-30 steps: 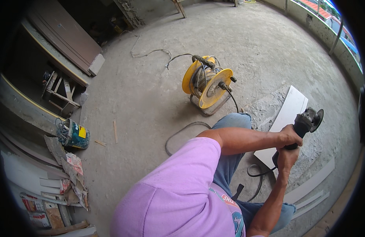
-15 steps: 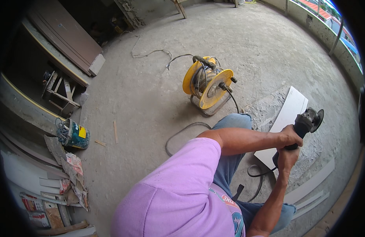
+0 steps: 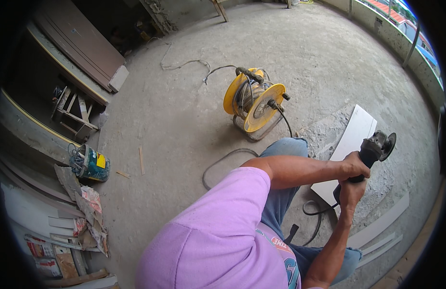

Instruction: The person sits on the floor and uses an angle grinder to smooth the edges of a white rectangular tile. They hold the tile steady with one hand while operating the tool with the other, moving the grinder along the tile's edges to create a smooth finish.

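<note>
The work with the angle grinder [image 3: 371, 150] looks part-way along, though the view leaves much of that to judgement. The person's left hand [image 3: 354, 166] has its fingers wrapped around the grinder's body, and the right hand [image 3: 351, 191] is closed around the rear of it, just on the near side of the left. The grinder is held up at the right of the scene, its disc [image 3: 388, 147] to the right of a white panel [image 3: 354, 131] and apparently clear of it. Whether the disc is spinning cannot be told.

The panel lies on the concrete floor [image 3: 184, 123], partly hidden by the left forearm. A fine line shows near its far end, but whether that is a cut or a mark is unclear; the panel's visible part looks whole. On the near right, pale strips [image 3: 383, 221] lie apart from it; they may be pieces already cut. If so, some cutting is done, and what is left would be on this panel. The grinder's cord [image 3: 321, 212] loops beside the panel's near end.
</note>
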### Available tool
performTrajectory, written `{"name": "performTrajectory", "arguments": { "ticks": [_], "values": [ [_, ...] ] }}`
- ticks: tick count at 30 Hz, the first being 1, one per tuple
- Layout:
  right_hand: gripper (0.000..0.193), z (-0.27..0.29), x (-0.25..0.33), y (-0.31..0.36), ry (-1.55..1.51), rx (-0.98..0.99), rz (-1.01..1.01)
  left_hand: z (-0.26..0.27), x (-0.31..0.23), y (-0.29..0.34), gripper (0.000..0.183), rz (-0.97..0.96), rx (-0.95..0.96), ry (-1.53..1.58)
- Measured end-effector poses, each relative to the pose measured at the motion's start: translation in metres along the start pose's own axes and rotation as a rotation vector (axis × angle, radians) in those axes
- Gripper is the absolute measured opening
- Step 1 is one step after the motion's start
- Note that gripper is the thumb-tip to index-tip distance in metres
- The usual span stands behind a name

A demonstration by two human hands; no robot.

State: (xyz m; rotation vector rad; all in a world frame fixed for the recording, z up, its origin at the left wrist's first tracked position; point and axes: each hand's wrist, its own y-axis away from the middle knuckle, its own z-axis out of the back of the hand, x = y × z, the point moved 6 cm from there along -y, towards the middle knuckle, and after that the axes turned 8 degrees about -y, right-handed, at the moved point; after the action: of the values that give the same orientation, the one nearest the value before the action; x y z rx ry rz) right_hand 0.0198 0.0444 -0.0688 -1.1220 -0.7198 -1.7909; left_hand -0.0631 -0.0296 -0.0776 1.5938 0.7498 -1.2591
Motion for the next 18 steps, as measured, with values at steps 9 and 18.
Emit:
{"name": "performTrajectory", "arguments": {
  "ticks": [9,18],
  "values": [
    [0.056,-0.0012,-0.0035,-0.002,-0.003,-0.002,0.012,0.0014,0.0005,0.0014,0.04,0.038,-0.013,-0.022],
    [0.055,-0.0015,-0.0044,-0.0027,0.008,-0.005,0.004,0.0019,0.0002,0.0015,0.039,0.035,-0.01,-0.021]
  ]
}}
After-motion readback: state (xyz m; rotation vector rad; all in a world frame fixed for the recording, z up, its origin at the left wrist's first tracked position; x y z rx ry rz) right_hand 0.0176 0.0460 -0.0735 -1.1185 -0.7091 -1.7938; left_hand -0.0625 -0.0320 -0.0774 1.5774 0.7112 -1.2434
